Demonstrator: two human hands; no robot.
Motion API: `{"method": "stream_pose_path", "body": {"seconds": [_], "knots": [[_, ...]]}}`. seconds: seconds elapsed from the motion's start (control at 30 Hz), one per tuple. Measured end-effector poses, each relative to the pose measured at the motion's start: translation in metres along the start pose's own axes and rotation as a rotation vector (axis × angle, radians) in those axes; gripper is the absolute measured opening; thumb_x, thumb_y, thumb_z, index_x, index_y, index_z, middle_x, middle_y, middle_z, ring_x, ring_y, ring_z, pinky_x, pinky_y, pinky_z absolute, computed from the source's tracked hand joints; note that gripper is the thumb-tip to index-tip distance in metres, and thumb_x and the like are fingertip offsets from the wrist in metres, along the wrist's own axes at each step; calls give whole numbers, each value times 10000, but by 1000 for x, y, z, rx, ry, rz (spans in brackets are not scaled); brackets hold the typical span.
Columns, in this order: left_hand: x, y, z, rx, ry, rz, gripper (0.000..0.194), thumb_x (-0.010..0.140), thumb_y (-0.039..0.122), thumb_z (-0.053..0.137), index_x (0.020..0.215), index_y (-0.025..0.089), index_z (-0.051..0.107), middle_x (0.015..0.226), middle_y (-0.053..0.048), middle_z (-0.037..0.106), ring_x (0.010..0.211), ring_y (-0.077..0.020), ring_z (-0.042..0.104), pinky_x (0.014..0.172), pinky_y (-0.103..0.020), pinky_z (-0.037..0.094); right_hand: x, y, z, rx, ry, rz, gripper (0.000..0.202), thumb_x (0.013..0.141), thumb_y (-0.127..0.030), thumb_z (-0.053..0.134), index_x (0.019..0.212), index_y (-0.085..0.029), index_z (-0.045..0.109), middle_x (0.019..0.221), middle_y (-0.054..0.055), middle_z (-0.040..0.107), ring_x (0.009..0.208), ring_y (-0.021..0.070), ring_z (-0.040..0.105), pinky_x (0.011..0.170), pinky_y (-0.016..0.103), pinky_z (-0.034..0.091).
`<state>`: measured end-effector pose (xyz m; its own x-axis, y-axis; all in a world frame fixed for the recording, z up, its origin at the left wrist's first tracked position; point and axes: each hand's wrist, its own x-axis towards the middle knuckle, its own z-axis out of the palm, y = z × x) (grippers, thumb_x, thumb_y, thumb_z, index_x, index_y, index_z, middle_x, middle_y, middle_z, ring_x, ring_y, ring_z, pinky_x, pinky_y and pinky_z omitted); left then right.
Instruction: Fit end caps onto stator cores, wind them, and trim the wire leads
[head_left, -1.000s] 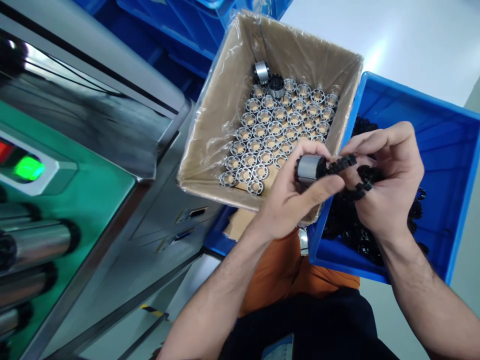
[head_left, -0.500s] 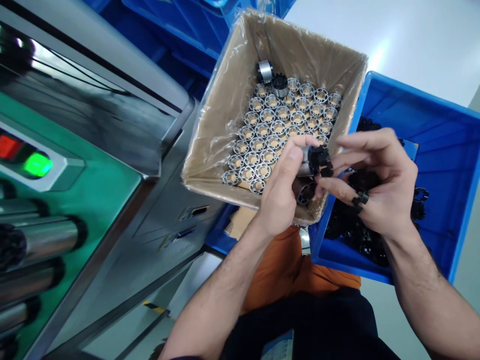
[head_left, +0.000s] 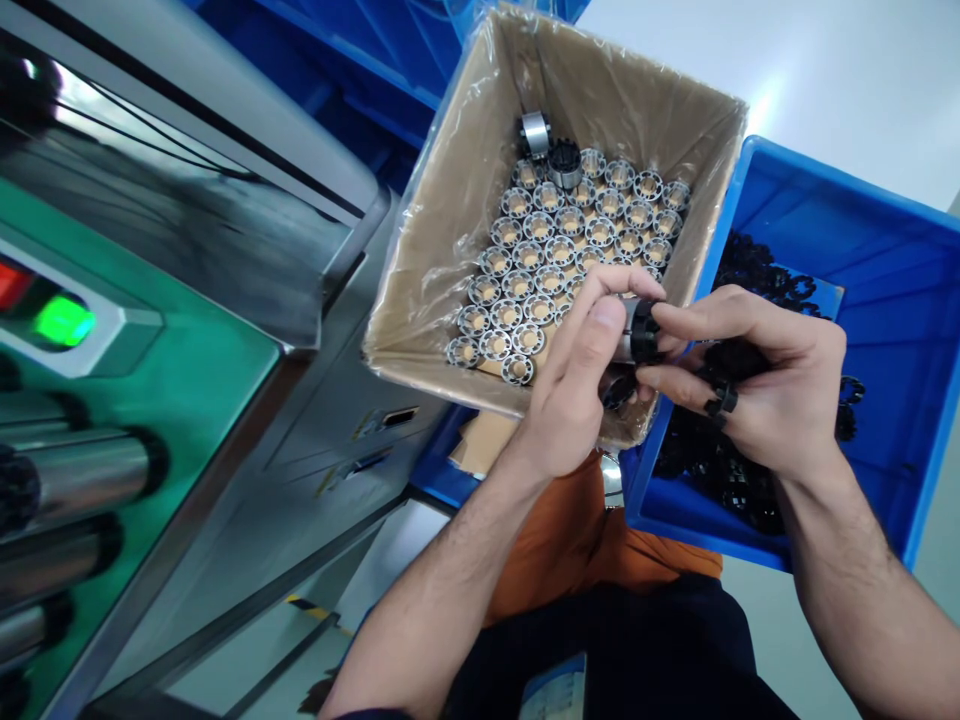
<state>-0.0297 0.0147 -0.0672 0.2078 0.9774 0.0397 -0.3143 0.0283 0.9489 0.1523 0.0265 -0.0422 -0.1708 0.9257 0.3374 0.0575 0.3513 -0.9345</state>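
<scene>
My left hand (head_left: 574, 385) is wrapped round a silver metal cylinder (head_left: 624, 325) and a second part below it. A black toothed ring (head_left: 643, 330) sits on the cylinder's right end. My right hand (head_left: 772, 375) has its thumb and a finger pressed on this ring, and more black rings (head_left: 731, 360) are in its palm and fingers. Beneath the hands, a plastic-lined cardboard box (head_left: 435, 230) holds rows of silver cores (head_left: 538, 226). Two parts with black rings (head_left: 564, 160) lie on top of the rows.
To the right, a blue bin (head_left: 892, 420) contains loose black rings (head_left: 750, 270). A green machine panel (head_left: 187, 380) with metal cylinders (head_left: 90, 470) and a lit green button (head_left: 66, 321) stands at left. A white surface (head_left: 847, 80) lies at upper right.
My right hand's fingers have closed in on the black ring at the cylinder's end. Both hands have shifted slightly to the right in view.
</scene>
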Motion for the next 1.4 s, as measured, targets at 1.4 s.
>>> {"method": "stream_pose_path", "body": {"seconds": [1.4], "knots": [[15,35,-50,804,-50,-31,477,866,428,1004,1257,273,778,933,-7,740,698,-184,581,694,-333,472,5,13,-5,95,69,261,189,1049,-378,912,1181,-278,820,857,-39,727,532,84,575,439,224,450]]}}
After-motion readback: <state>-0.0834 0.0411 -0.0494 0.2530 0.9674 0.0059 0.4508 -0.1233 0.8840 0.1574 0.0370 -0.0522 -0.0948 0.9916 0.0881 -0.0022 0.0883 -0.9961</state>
